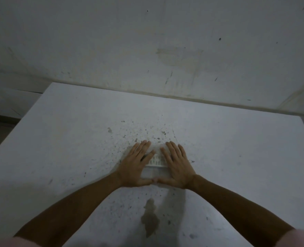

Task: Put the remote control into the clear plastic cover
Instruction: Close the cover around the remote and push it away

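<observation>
Hands are seen laid flat, palms down and fingers spread, on a white table (236, 148) speckled with dark flecks. The left hand (136, 164) and the right hand (177, 164) are angled toward each other, and their thumbs meet at the near side, so that a small triangular space is framed between them. Within that space a white remote control (155, 160) is seen lying on the tabletop, its rows of buttons visible at the far part. Its edges are covered by the inner fingers of both hands. A glossy, paler band, possibly the clear plastic cover (152, 172), is seen across the near part; whether the remote sits inside it cannot be told. Nothing is gripped by either hand. A dark stain (150, 221) is seen nearer the camera, between the forearms, and a marked grey wall (147, 50) rises behind the table.
</observation>
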